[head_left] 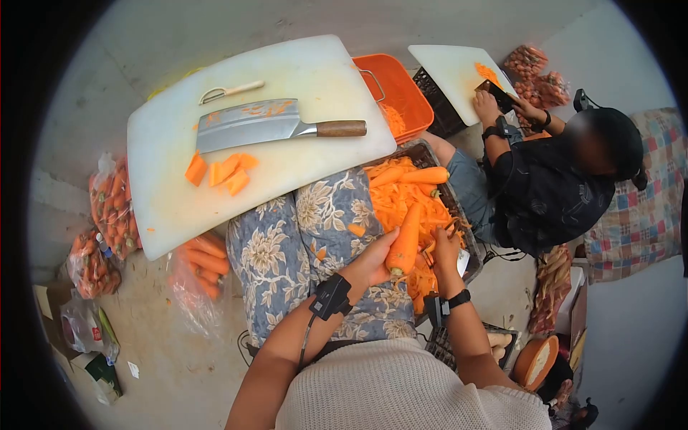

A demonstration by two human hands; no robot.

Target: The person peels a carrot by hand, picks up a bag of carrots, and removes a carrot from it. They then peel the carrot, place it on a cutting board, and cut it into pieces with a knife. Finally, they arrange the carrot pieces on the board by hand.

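Note:
My left hand [374, 259] is closed around the thick end of a large peeled carrot [405, 240], which points away from me. Just right of it, my right hand [448, 259] has its fingers curled together, with small dark pieces showing at them; I cannot tell what it grips. Both hands are over a dark crate [467, 228] heaped with orange carrot peelings [390, 199]. Whole carrots [424, 175] lie on the heap's far side. Flower-patterned cloth [266, 247] covers my lap, with a few carrot scraps on it.
A white cutting board [308, 72] ahead bears a cleaver [251, 125], a peeler [247, 87] and carrot chunks [228, 169]. An orange tub [408, 93] stands behind. Bagged carrots [115, 204] sit left. At right a person [566, 179] holds a dark phone-like object beside another board [448, 72].

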